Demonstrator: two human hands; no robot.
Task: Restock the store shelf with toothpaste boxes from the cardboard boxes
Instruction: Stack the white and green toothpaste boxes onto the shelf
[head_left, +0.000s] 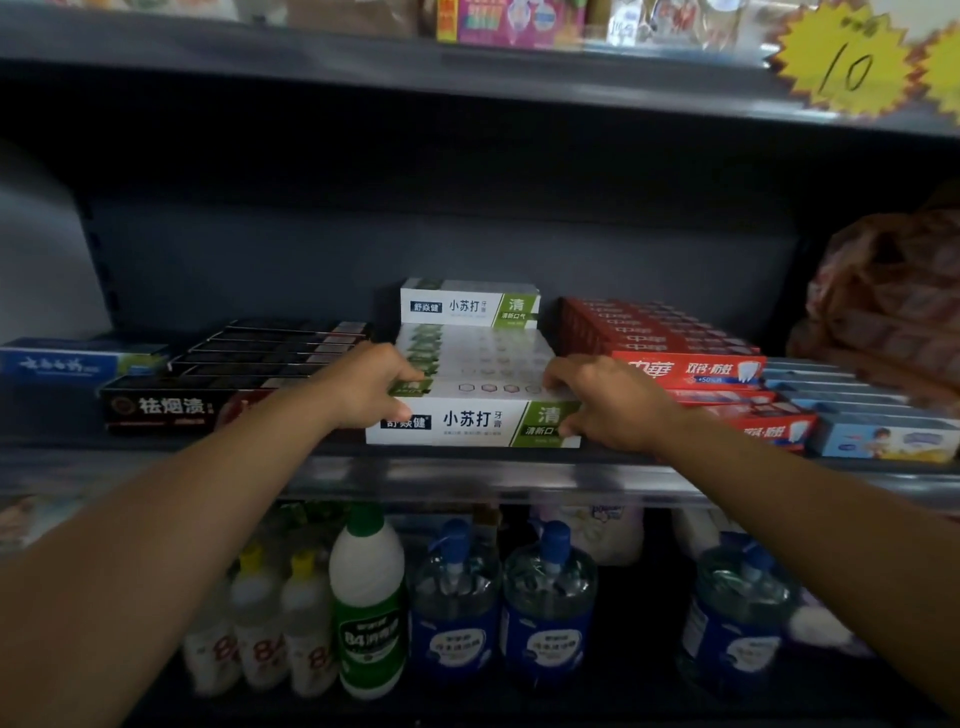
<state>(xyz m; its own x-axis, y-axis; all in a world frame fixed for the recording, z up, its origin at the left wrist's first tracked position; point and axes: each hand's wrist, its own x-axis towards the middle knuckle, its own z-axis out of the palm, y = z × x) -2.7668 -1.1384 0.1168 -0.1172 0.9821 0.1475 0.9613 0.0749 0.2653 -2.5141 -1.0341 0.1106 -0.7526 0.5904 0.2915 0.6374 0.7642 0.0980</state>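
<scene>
Head view: your left hand and right hand pinch the front white toothpaste box (ends under fingertips); uneven push skews the row behind.

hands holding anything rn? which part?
Both grip the front white-and-green toothpaste box on the shelf edge: left hand at its left end, right hand at its right end.

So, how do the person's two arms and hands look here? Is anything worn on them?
Both forearms are bare as far as the picture shows: no sleeves, no gloves. On the left hand and the right hand I see no ring, and on the wrists no watch or bracelet. The upper arms lie outside the frame, so what is worn higher up I cannot tell.
</scene>
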